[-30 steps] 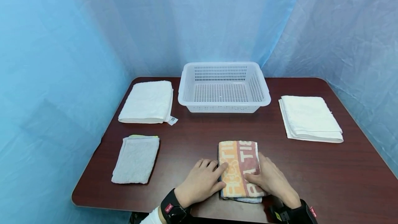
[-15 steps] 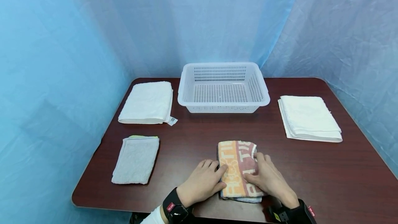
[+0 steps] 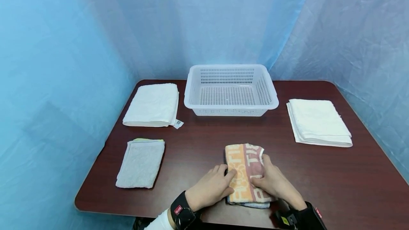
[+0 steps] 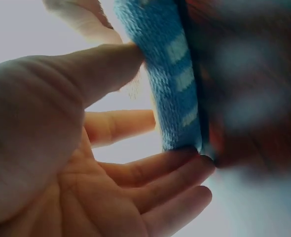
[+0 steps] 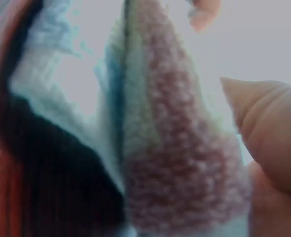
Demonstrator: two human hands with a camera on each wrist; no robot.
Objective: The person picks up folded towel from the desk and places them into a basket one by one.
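The left hand (image 3: 211, 187) came in from the near side, palm down, its thumb and index finger resting on the left edge of the folded patterned towel (image 3: 243, 176) and the other fingers extended beside it; this grip lay loose, touching without clasping. The right hand (image 3: 276, 182) slanted in from the near right, thumb on top and fingers bent over the right edge, its grip pinching the cloth there. Black straps circled both wrists. The towel lay on the near part of the worktop (image 3: 198, 144), between the hands, its long axis running away from the person. An orange band and a mauve band with pale letters ran along that length; the far right corner was buckled, and a bluish layer showed at the near end. Straight beyond, well apart, stood a white perforated basket (image 3: 228, 112). A white towel (image 3: 151, 105) with a tag and a smaller pale cloth (image 3: 140, 164) lay to the left, another folded white towel (image 3: 320, 121) to the right, before blue curtains (image 3: 191, 20).
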